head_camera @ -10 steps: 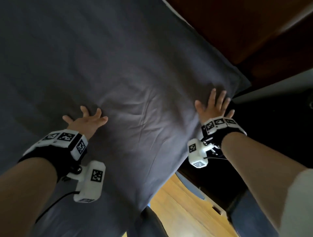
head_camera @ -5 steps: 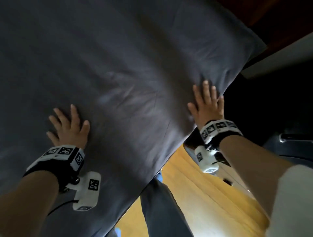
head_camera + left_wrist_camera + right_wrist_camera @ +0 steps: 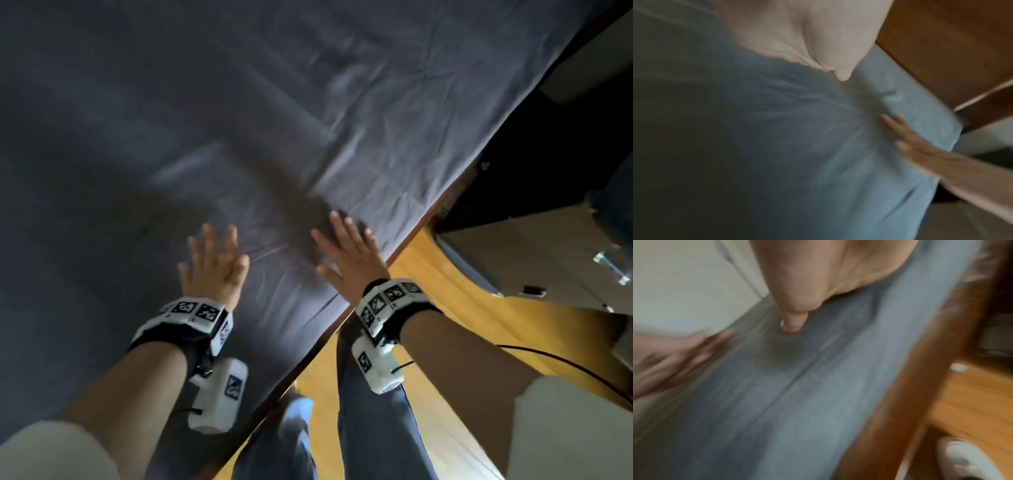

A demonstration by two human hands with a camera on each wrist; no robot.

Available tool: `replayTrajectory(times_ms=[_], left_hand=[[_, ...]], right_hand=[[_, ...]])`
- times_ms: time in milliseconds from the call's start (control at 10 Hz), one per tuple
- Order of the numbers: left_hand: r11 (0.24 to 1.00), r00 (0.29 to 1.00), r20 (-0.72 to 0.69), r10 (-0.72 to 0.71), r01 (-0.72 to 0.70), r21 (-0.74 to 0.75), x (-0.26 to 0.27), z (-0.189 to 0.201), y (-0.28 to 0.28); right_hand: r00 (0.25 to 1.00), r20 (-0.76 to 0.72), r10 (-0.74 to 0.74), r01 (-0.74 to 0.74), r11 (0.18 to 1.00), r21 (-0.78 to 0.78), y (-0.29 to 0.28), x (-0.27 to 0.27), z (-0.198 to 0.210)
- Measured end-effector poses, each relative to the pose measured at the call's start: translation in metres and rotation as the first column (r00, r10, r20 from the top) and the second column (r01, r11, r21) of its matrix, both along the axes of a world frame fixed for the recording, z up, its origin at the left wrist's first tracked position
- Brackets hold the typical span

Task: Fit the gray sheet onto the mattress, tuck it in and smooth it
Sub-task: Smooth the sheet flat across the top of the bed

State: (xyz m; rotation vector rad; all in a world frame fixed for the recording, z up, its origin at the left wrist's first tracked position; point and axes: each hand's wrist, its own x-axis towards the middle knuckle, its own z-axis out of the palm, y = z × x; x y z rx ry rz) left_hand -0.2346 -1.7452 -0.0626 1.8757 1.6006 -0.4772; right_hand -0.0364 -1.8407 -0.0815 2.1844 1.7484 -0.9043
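Observation:
The gray sheet (image 3: 239, 120) covers the mattress and fills most of the head view, with fine creases around my hands. My left hand (image 3: 212, 263) lies flat on the sheet with its fingers spread. My right hand (image 3: 346, 250) presses flat on the sheet close beside it, near the bed's right edge. In the blurred left wrist view my left palm (image 3: 807, 32) rests on the sheet (image 3: 756, 146), and my right hand (image 3: 920, 149) shows at the right. In the right wrist view, also blurred, my right thumb (image 3: 793, 321) touches the sheet (image 3: 797, 394).
A wooden bed rail (image 3: 387, 274) runs diagonally along the sheet's right edge. Beyond it lies a wood floor (image 3: 462, 325) where my legs in blue jeans (image 3: 373, 428) stand. Dark furniture (image 3: 548, 154) and a pale box (image 3: 531, 257) are to the right.
Both hands slid along the sheet and came closer together. The view shifted from the mattress corner to a stretch along its side edge.

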Motion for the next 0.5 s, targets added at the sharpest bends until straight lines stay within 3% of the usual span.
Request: replayTrajectory(times_ms=[100,200,300,400,500], left_hand=[[0.999,0.994,-0.108,0.007,-0.012,-0.047,-0.064,-0.007,-0.021],[0.998,0.994,-0.102,-0.042,0.038,-0.042,-0.072,-0.014,-0.044],[0.997,0.990,-0.134,-0.041,0.031,-0.074,-0.055,-0.016,-0.070],[0.997,0.980,-0.197,-0.022,0.007,-0.075,-0.029,-0.013,-0.086],[0.987,0.987,-0.160,-0.010,-0.016,-0.161,-0.004,0.006,-0.091]], right_hand=[[0.890,0.062,-0.451,0.451,0.892,0.019,-0.045,0.020,-0.009],[0.637,0.079,-0.767,0.771,0.631,-0.085,-0.077,0.050,-0.013],[0.687,0.113,-0.717,0.713,0.636,-0.296,-0.102,0.051,-0.010],[0.759,0.047,-0.649,0.621,0.700,-0.354,-0.114,0.040,0.008],[0.731,-0.117,-0.672,0.599,0.715,-0.362,-0.128,0.028,0.031]])
